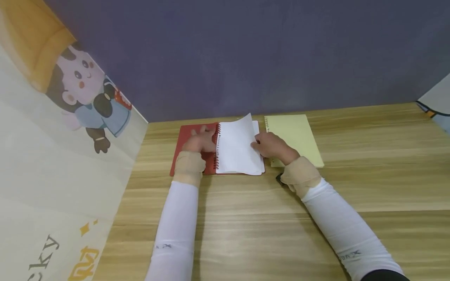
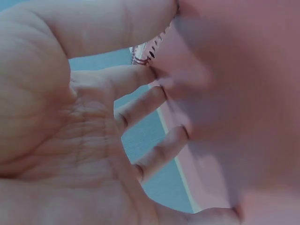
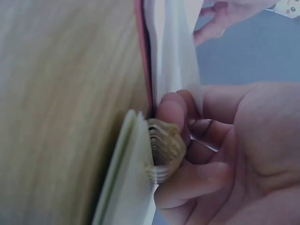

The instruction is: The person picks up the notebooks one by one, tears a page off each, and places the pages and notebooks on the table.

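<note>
A red spiral notebook (image 1: 183,136) lies open on the wooden table, its cover folded out to the left. My left hand (image 1: 200,141) rests on that cover beside the coil, fingers spread, with the fingertips touching the red surface (image 2: 253,103) in the left wrist view. At the right edge of the white page (image 1: 237,146), my right hand (image 1: 272,146) pinches the sheet between thumb and fingers, and its top corner lifts off the pages below. In the right wrist view the pinched sheet (image 3: 180,51) stands up from the red-edged notebook.
A pale yellow spiral pad (image 1: 295,136) lies just right of the notebook, partly under my right hand; its coil (image 3: 164,150) sits close to the fingers. A dark blue wall (image 1: 246,58) rises behind the table (image 1: 239,226). A cartoon-printed wall (image 1: 84,86) borders the left.
</note>
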The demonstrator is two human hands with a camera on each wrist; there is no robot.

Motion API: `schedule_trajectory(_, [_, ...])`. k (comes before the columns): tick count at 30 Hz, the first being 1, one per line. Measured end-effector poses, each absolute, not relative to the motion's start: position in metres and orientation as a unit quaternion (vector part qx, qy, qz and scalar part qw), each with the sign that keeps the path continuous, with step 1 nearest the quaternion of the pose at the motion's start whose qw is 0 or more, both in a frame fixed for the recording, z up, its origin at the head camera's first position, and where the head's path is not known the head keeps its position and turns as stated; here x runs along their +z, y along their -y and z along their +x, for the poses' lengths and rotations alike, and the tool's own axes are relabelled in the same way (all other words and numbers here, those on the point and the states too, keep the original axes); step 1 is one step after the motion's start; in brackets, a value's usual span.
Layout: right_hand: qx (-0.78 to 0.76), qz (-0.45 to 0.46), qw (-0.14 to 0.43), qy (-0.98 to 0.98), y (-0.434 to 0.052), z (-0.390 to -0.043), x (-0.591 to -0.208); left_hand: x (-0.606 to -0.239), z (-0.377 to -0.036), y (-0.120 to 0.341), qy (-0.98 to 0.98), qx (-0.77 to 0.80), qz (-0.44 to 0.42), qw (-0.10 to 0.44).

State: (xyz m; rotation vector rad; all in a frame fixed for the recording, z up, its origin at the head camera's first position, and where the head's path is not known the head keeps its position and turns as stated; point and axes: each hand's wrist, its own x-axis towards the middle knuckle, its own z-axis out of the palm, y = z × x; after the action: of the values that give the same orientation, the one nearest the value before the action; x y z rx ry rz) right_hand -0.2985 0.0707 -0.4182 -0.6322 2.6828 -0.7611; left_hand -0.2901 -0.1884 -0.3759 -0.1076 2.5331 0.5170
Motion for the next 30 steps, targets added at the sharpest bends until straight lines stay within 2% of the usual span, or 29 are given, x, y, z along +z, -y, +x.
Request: schedule_trajectory(30, [-0.234,-0.263,0.195,-0.916,-0.0692,-0.2956,-0.4131,-0.3681,-0.2978,0.19,-0.932,0.195,-0.046,0.303])
